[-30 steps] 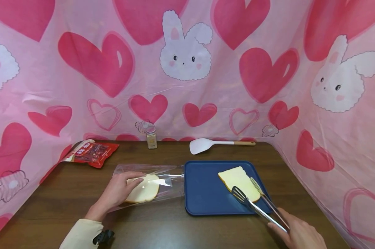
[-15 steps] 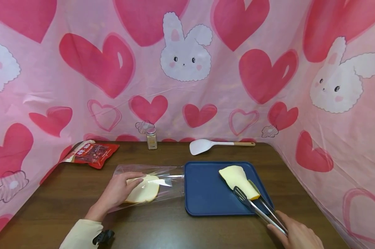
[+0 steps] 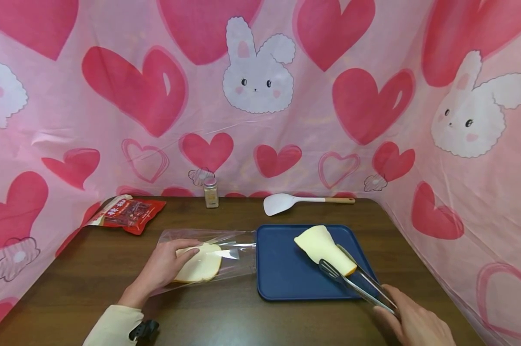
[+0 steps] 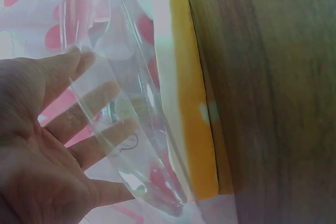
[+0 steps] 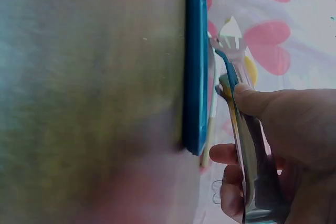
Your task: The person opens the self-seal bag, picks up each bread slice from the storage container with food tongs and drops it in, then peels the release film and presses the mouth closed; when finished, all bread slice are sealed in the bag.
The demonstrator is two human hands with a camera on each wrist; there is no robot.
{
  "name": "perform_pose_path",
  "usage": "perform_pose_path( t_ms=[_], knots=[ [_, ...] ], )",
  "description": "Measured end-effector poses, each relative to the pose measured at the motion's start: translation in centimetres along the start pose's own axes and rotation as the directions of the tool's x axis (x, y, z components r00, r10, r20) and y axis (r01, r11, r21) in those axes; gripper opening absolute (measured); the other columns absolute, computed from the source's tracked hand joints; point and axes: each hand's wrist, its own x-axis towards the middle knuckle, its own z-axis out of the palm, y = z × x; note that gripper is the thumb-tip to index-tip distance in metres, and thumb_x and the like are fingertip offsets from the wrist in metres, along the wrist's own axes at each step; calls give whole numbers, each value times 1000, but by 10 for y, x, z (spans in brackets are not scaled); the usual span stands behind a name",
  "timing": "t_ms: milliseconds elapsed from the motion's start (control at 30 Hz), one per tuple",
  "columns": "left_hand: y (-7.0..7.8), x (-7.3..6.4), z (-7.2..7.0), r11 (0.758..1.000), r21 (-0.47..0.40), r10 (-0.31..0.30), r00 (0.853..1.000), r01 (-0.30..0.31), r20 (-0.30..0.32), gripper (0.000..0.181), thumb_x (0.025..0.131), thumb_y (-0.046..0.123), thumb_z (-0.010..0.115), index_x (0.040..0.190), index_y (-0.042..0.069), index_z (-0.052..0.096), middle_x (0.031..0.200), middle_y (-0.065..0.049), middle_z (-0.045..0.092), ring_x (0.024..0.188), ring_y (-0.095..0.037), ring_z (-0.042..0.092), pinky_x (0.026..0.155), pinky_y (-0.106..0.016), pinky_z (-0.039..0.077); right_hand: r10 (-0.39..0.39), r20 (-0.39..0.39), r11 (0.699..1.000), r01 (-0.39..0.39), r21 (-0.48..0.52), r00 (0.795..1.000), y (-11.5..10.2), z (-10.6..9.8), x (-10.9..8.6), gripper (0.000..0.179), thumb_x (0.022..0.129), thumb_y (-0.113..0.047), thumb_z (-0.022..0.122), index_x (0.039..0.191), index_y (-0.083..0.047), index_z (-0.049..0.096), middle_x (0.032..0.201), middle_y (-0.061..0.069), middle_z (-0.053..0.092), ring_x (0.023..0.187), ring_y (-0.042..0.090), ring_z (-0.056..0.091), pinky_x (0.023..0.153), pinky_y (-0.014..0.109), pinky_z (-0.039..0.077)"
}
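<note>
right hand (image 3: 418,319) clamped on tongs (image 3: 359,290) pinching bread slice (image 3: 323,247); left hand (image 3: 167,262), fingers apart, touching bag (image 3: 243,245).

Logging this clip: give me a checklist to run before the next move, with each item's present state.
1. Right hand grips the tongs: ok.
2. Tongs have the bread slice between their tips: ok.
3. Bread slice held flat: not ok, it bows between the tips.
4. Bread slice wholly off the blue tray: cannot tell.
5. Left hand on the clear bag, which has another slice inside: ok.
6. Clear bag's end nearest the blue tray standing open: cannot tell.
</note>
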Motion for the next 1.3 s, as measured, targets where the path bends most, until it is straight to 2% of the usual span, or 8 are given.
perform_pose_path(
  t_ms=[133, 300, 500, 633, 833, 1033, 1200, 1300],
  knots=[
    [1, 0, 0, 1000, -3, 11, 1000, -11, -12, 21, 99, 17, 74, 118, 12, 81, 120, -12, 79, 118, -37, 72, 99, -61, 56, -76, -101, 997, 76, -11, 992, -5, -4, 0, 65, 94, -60, 72, 141, -18, 57, 119, 9, 74, 80, 26, 70, 63, 58, 58],
    [2, 0, -1, 1000, -8, 5, 1000, -5, -7, 22, 99, 17, 74, 119, 11, 81, 121, -12, 79, 119, -38, 71, 100, -61, 55, -164, -237, 986, 161, -33, 958, -13, -6, -1, 57, 93, -53, 76, 138, -20, 62, 125, 10, 75, 88, 30, 76, 60, 60, 56],
    [3, 0, -3, 1000, -21, -21, 999, 22, 24, 24, 100, 19, 73, 121, 11, 80, 125, -13, 78, 122, -39, 70, 102, -63, 54, -226, -231, 974, 221, -48, 946, -26, -13, 9, 56, 93, -52, 78, 137, -20, 65, 125, 9, 75, 92, 27, 76, 64, 57, 60],
    [3, -1, -3, 999, -17, -28, 999, 28, 25, 24, 100, 20, 73, 122, 12, 80, 125, -14, 78, 122, -39, 70, 102, -63, 54, -302, -262, 953, 297, -61, 916, -37, -16, 14, 52, 91, -47, 81, 134, -21, 68, 122, 3, 77, 90, 23, 77, 65, 49, 60],
    [1, -1, -2, 1000, -16, -12, 1000, 12, 1, 23, 99, 18, 74, 120, 11, 80, 123, -13, 78, 120, -38, 71, 101, -62, 54, -368, -274, 930, 356, -96, 888, -54, -19, 22, 50, 90, -47, 82, 132, -24, 68, 111, -7, 78, 84, 15, 75, 64, 40, 59],
    [1, -1, -2, 1000, -20, -16, 1000, 16, 4, 23, 99, 19, 74, 121, 11, 80, 123, -13, 78, 121, -38, 70, 102, -62, 54, -446, -301, 895, 421, -147, 843, -66, -21, 31, 46, 90, -47, 82, 128, -26, 69, 100, -13, 77, 79, 6, 72, 57, 32, 52],
    [2, -1, -2, 1000, -22, -19, 1000, 19, 6, 23, 99, 18, 74, 121, 11, 80, 123, -13, 78, 121, -38, 71, 102, -62, 54, -518, -311, 855, 482, -189, 797, -74, -22, 35, 45, 89, -46, 83, 127, -25, 71, 100, -11, 77, 77, 3, 71, 54, 28, 50],
    [2, -1, -1, 1000, -20, -9, 1000, 9, -3, 23, 99, 18, 75, 120, 11, 80, 122, -12, 79, 120, -37, 71, 102, -61, 55, -544, -310, 839, 506, -200, 780, -78, -23, 38, 44, 90, -46, 82, 127, -24, 71, 101, -10, 78, 77, 4, 71, 54, 28, 51]
  ],
)
